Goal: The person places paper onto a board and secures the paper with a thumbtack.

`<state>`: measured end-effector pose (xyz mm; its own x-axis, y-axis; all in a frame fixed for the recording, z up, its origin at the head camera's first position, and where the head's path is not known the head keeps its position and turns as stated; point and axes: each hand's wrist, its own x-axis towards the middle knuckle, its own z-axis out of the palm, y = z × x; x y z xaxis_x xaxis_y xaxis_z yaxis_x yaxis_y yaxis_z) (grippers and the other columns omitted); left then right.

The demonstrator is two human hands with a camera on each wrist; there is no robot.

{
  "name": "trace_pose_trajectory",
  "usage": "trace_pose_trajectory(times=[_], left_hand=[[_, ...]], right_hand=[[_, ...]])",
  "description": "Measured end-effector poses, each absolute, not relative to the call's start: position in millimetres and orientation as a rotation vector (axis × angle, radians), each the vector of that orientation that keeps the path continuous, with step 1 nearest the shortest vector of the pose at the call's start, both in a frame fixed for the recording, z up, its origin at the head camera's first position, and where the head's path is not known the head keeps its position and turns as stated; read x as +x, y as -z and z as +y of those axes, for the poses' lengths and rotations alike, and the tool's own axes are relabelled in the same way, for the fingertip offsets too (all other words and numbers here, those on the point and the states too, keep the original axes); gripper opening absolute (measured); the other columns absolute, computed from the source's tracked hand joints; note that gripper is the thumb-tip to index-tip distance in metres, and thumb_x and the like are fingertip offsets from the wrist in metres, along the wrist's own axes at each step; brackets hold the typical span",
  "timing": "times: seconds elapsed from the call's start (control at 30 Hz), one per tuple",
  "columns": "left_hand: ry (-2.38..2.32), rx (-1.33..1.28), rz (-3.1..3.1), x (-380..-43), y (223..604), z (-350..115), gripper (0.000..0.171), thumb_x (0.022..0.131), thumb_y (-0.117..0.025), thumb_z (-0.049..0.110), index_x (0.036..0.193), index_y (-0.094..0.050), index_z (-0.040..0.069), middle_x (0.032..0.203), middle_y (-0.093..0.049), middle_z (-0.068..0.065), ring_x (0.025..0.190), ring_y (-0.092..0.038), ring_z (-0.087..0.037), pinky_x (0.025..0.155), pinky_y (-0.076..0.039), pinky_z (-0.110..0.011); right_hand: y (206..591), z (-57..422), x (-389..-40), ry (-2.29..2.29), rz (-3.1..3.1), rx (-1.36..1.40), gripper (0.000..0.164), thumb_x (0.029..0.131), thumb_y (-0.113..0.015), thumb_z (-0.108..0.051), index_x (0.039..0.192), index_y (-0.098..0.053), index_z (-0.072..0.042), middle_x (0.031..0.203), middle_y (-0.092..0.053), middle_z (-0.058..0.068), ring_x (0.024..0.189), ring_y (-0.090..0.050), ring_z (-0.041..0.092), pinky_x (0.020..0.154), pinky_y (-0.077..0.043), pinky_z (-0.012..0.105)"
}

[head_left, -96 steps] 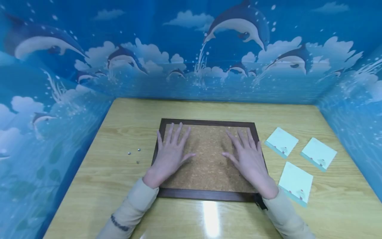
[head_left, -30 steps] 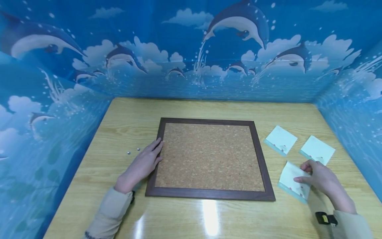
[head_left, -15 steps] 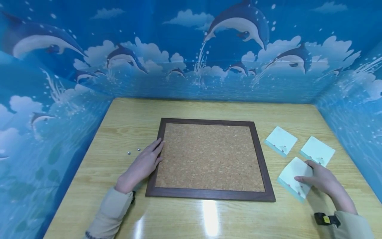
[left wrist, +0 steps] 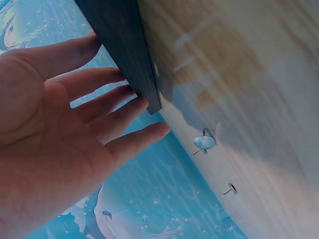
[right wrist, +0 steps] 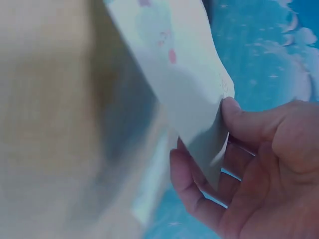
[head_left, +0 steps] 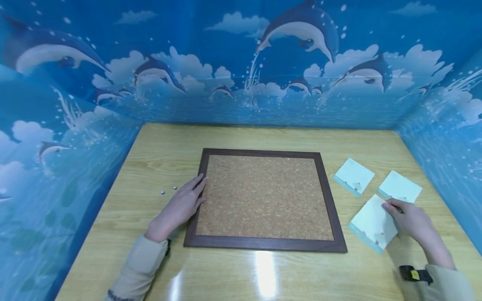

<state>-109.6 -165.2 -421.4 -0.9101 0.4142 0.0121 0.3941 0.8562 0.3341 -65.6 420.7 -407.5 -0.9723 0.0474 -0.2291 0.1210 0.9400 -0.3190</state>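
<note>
A corkboard (head_left: pixel 265 198) in a dark brown frame lies mid-table. My left hand (head_left: pixel 178 209) rests against its left frame edge, fingers relaxed and nearly straight; in the left wrist view these fingers (left wrist: pixel 113 119) touch the dark frame (left wrist: pixel 124 50). Two thumbtacks, one silver-headed (left wrist: pixel 204 142) and one showing its pin (left wrist: pixel 230 189), sit near that hand. On the right, my right hand (head_left: pixel 410 219) pinches the upper right corner of a pale green sticky note (head_left: pixel 373 221). In the right wrist view, thumb and fingers (right wrist: pixel 239 117) grip the raised, bent corner of the note (right wrist: pixel 184 84).
Two more pale green notes, a left one (head_left: pixel 354 175) and a right one (head_left: pixel 401 184), lie on the wooden table (head_left: pixel 226 276) right of the board. A blue dolphin-print curtain (head_left: pixel 241 62) walls the back and both sides.
Both hands were spread over the corkboard; the left has since moved to its left frame edge, the right to the nearest note. Its corner has shifted slightly upward in the right hand's grip.
</note>
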Motion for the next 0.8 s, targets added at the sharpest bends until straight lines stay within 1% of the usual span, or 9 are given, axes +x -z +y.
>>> trace_pose_trajectory(times=[0.03, 0.07, 0.13, 0.2, 0.27, 0.37, 0.6, 0.73, 0.8], left_hand=[[-0.508, 0.646, 2.967, -109.4, 420.6, -165.5, 0.057, 0.100, -0.063, 0.010, 0.149, -0.040, -0.009, 0.157, -0.033, -0.030, 0.142, -0.037, -0.047, 0.116, -0.034, -0.058], [-0.500, 0.648, 2.967, -109.2, 419.7, -165.7, 0.057, 0.100, -0.063, 0.010, 0.148, -0.041, -0.010, 0.156, -0.034, -0.030, 0.142, -0.038, -0.048, 0.115, -0.035, -0.058], [-0.489, 0.638, 2.961, -109.2, 418.2, -166.4, 0.057, 0.100, -0.063, 0.010, 0.148, -0.041, -0.010, 0.156, -0.034, -0.030, 0.142, -0.037, -0.048, 0.115, -0.034, -0.058], [-0.485, 0.628, 2.956, -109.4, 417.1, -166.8, 0.057, 0.100, -0.063, 0.010, 0.148, -0.041, -0.010, 0.156, -0.034, -0.030, 0.142, -0.037, -0.048, 0.116, -0.034, -0.058], [-0.480, 0.622, 2.955, -109.4, 416.8, -167.4, 0.057, 0.100, -0.063, 0.010, 0.148, -0.041, -0.010, 0.156, -0.034, -0.030, 0.142, -0.037, -0.048, 0.116, -0.034, -0.058], [-0.470, 0.611, 2.958, -109.8, 416.9, -168.1, 0.057, 0.099, -0.064, 0.010, 0.148, -0.041, -0.010, 0.156, -0.035, -0.030, 0.142, -0.037, -0.048, 0.116, -0.033, -0.058], [-0.450, 0.591, 2.976, -113.9, 416.2, -165.2, 0.054, 0.101, -0.063, 0.018, 0.144, -0.047, -0.010, 0.153, -0.041, -0.030, 0.141, -0.040, -0.047, 0.116, -0.035, -0.057], [-0.459, 0.590, 2.975, -116.6, 414.3, -163.0, 0.052, 0.103, -0.062, 0.020, 0.143, -0.049, -0.009, 0.151, -0.043, -0.030, 0.140, -0.042, -0.046, 0.116, -0.036, -0.056], [-0.464, 0.586, 2.970, -117.4, 413.7, -162.6, 0.051, 0.103, -0.062, 0.021, 0.143, -0.050, -0.009, 0.151, -0.044, -0.029, 0.140, -0.042, -0.045, 0.116, -0.036, -0.056]], right_hand=[[402.7, 418.8, -65.2, 0.504, 2.902, 0.121, 0.057, 0.110, -0.040, -0.037, 0.124, -0.057, 0.015, 0.118, -0.057, 0.043, 0.099, -0.058, 0.059, 0.071, -0.050, 0.057], [398.1, 416.8, -65.1, 0.519, 2.932, 0.112, 0.055, 0.110, -0.042, -0.036, 0.123, -0.058, 0.014, 0.114, -0.060, 0.041, 0.091, -0.061, 0.053, 0.066, -0.050, 0.051], [386.5, 410.8, -66.9, 0.562, 2.981, 0.106, 0.052, 0.110, -0.044, -0.035, 0.122, -0.060, 0.012, 0.111, -0.062, 0.039, 0.085, -0.062, 0.044, 0.062, -0.049, 0.042], [376.4, 402.4, -69.6, 0.609, 3.052, 0.081, 0.046, 0.109, -0.048, -0.033, 0.119, -0.063, 0.009, 0.103, -0.066, 0.034, 0.077, -0.060, 0.030, 0.058, -0.043, 0.033], [366.2, 391.2, -74.0, 0.648, 3.100, 0.063, 0.043, 0.108, -0.050, -0.033, 0.118, -0.065, 0.007, 0.100, -0.067, 0.031, 0.073, -0.057, 0.023, 0.056, -0.040, 0.029], [352.0, 368.1, -82.4, 0.704, 3.145, 0.020, 0.040, 0.107, -0.052, -0.032, 0.115, -0.066, 0.004, 0.097, -0.068, 0.028, 0.069, -0.052, 0.018, 0.055, -0.038, 0.029], [338.1, 306.7, -104.5, 0.840, 3.169, -0.124, 0.034, 0.107, -0.054, -0.030, 0.113, -0.070, 0.000, 0.098, -0.071, 0.023, 0.070, -0.054, 0.019, 0.057, -0.040, 0.029], [339.0, 271.9, -119.0, 0.890, 3.132, -0.221, 0.033, 0.107, -0.053, -0.029, 0.110, -0.071, -0.001, 0.087, -0.070, 0.016, 0.065, -0.052, 0.020, 0.058, -0.040, 0.033], [341.4, 254.2, -127.2, 0.910, 3.099, -0.271, 0.034, 0.107, -0.052, -0.028, 0.111, -0.072, -0.001, 0.086, -0.070, 0.014, 0.065, -0.052, 0.020, 0.060, -0.040, 0.034]])
